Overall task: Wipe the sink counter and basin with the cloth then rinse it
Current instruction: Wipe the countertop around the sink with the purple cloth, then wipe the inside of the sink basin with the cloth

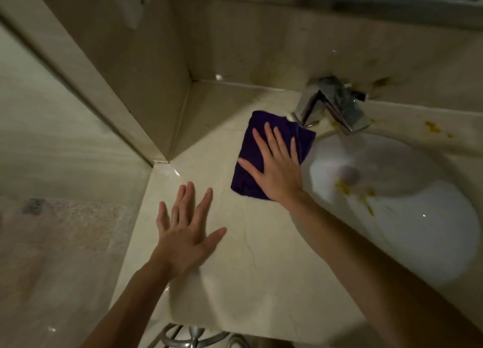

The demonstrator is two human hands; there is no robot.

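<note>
A dark purple cloth (251, 148) lies flat on the cream marble counter (251, 256), just left of the basin and below the faucet. My right hand (277, 167) presses down on the cloth with fingers spread flat. My left hand (185, 230) rests flat on the bare counter with fingers apart, holding nothing. The white basin (407, 217) on the right has yellow stains (345, 188) near its drain. More yellow spots (433, 128) mark the counter behind the basin.
A chrome faucet (334, 104) stands at the back edge of the basin, close to the cloth's top corner. Tiled walls close the counter at the back and left, forming a corner (190, 80). A metal rack (190, 334) shows below the counter's front edge.
</note>
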